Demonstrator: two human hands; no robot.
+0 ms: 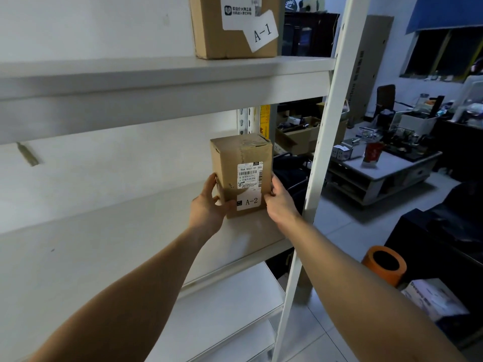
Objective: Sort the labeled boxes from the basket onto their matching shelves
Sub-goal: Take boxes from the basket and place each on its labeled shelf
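You've got the A-2 box upright on the second shelf, near its right end by the white post. Your left hand and right hand both grip its lower sides, fingers curled round the edges. Above, the A-1 box already sits on the top shelf, so two look placed. The basket's out of view, so what's left I can't say. Behind: a cluttered tabletop, tiled floor.

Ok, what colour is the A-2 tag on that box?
White with black lettering, on the brown cardboard A-2 box; the head view shows it.
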